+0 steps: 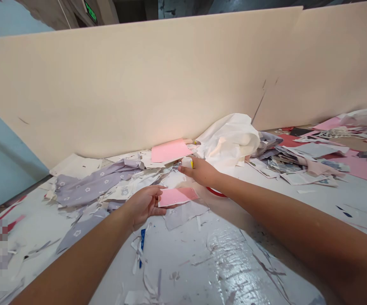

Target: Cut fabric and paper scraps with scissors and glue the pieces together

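Observation:
My left hand [148, 202] grips a small pink rectangular piece [178, 196] with a pale edge, thumb on top and fingers beneath. Just beyond it, my right hand [200, 171] is closed around a small white and yellow object [187, 162]; its kind is mostly hidden by my fingers. A larger pink sheet [170, 151] lies on scraps past both hands. Under the held piece rests a pale grey cloth scrap [186, 214]. A red curved edge [216, 192] shows below my right wrist.
A cream panel [170, 84] stands upright behind the table. Lilac flowered cloth [97, 182] lies at left, crumpled white cloth [230, 137] behind my right hand. Stacked scraps [304, 163] and pink sheets [364, 165] are at right. A blue strip [142, 248] and trimmings lie in front.

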A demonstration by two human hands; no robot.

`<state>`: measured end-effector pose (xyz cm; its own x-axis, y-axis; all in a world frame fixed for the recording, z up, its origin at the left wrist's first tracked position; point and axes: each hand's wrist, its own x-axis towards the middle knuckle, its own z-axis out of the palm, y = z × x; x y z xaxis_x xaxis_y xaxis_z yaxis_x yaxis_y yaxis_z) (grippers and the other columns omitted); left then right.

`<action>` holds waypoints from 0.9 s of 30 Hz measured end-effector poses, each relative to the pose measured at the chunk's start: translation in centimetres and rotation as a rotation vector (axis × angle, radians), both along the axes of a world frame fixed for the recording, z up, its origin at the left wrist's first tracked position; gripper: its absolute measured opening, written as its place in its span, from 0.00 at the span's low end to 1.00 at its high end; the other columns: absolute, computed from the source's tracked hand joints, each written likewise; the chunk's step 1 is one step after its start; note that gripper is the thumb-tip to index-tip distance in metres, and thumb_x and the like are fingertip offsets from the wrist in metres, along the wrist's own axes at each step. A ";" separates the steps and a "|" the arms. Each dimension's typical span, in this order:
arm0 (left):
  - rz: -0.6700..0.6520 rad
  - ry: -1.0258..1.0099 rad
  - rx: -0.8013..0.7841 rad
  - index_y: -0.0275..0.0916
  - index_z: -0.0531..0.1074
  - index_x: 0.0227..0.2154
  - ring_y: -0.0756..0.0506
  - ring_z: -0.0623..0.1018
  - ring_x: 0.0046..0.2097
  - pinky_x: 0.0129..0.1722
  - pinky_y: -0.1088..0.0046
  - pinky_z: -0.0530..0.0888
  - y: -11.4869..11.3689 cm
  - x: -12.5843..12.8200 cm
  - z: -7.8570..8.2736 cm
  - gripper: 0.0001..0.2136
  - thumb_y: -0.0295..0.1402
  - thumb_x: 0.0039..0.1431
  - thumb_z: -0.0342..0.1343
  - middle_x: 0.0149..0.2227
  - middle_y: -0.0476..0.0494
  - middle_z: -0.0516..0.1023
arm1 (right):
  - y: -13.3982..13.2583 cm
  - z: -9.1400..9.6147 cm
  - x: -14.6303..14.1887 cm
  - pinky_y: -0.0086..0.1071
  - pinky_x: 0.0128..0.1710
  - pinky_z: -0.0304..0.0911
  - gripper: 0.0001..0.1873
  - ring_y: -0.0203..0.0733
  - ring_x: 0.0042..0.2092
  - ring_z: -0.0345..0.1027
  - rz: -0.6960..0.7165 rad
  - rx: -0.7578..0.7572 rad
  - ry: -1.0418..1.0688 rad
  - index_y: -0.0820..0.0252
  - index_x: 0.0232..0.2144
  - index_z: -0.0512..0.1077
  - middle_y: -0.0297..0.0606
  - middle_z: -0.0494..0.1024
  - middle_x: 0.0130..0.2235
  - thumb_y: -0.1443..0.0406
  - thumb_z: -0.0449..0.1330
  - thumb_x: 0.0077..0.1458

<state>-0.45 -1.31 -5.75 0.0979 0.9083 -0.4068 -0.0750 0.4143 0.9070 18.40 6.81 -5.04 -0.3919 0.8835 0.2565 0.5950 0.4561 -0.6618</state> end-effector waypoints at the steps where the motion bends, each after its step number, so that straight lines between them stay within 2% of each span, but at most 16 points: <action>1: -0.001 -0.001 0.002 0.36 0.64 0.37 0.44 0.79 0.31 0.20 0.77 0.74 0.0 0.0 0.0 0.15 0.23 0.43 0.49 0.24 0.46 0.72 | 0.0 0.0 -0.1 0.33 0.29 0.53 0.26 0.44 0.34 0.64 0.002 0.005 0.002 0.57 0.36 0.64 0.38 0.71 0.33 0.43 0.48 0.48; 5: -0.001 -0.003 0.010 0.36 0.64 0.37 0.44 0.79 0.31 0.20 0.77 0.73 0.0 -0.1 -0.1 0.13 0.25 0.45 0.49 0.25 0.46 0.72 | -0.3 0.1 -0.6 0.32 0.27 0.52 0.25 0.43 0.31 0.63 0.008 -0.002 -0.002 0.57 0.32 0.64 0.37 0.71 0.30 0.43 0.48 0.48; 10: -0.008 -0.005 0.008 0.36 0.65 0.35 0.43 0.79 0.33 0.21 0.77 0.74 0.1 -0.2 -0.3 0.10 0.28 0.47 0.50 0.27 0.44 0.74 | -0.9 0.7 -1.3 0.32 0.27 0.53 0.20 0.43 0.33 0.64 0.022 0.012 0.030 0.57 0.30 0.63 0.36 0.71 0.31 0.46 0.50 0.49; 15: -0.043 -0.016 0.008 0.34 0.68 0.34 0.42 0.79 0.34 0.22 0.77 0.74 0.2 -0.3 -0.3 0.09 0.30 0.48 0.50 0.32 0.39 0.76 | -1.2 0.9 -1.7 0.31 0.25 0.53 0.21 0.43 0.31 0.64 -0.018 0.010 -0.001 0.58 0.30 0.62 0.37 0.70 0.30 0.46 0.50 0.48; 20: -0.051 -0.018 0.005 0.34 0.69 0.36 0.42 0.79 0.35 0.22 0.77 0.74 0.2 -0.3 -0.2 0.11 0.31 0.48 0.50 0.36 0.38 0.77 | -1.1 0.8 -2.0 0.31 0.25 0.53 0.22 0.42 0.30 0.64 0.005 0.004 0.011 0.57 0.29 0.62 0.35 0.70 0.28 0.45 0.49 0.48; 27: -0.047 -0.021 -0.003 0.34 0.70 0.36 0.44 0.79 0.33 0.22 0.77 0.75 0.1 -0.1 0.0 0.11 0.32 0.49 0.50 0.33 0.39 0.77 | -0.9 0.6 -2.3 0.30 0.26 0.54 0.21 0.41 0.30 0.64 0.083 0.005 0.072 0.57 0.29 0.61 0.34 0.70 0.28 0.45 0.49 0.49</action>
